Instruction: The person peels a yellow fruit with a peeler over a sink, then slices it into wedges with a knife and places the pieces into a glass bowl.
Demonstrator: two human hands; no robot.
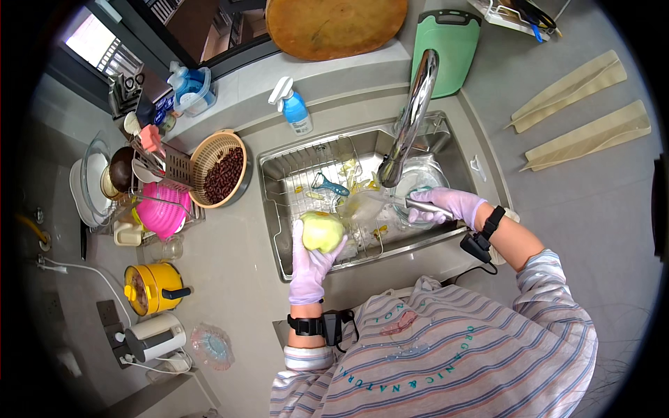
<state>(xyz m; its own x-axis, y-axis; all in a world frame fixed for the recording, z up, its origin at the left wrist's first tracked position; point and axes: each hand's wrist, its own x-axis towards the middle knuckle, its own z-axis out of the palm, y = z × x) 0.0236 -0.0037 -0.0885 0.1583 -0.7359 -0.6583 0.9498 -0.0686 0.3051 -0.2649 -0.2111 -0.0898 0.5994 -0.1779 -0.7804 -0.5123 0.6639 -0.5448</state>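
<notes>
My gloved left hand [313, 258] holds a peeled, pale green round fruit or vegetable [322, 231] over the front left of the steel sink [418, 241]. In my gloved right hand [444, 205] is the metal handle of a utensil [426, 206]; its pale, blurred, seemingly translucent head [368, 205] points left towards the fruit. A blue peeler [330, 184] lies on the wire rack [282, 196] in the sink, among yellow and pale peelings [353, 170]. A clear glass bowl [418, 175] stands at the sink's right, partly behind my right hand. The chrome faucet [413, 120] arches above.
Left of the sink stand a basket of dark red beans [196, 196], a dish rack with a pink colander [162, 209], a yellow pot [157, 288] and a white kettle [157, 337]. Behind are a blue spray bottle [297, 112] and a green cutting board [454, 57].
</notes>
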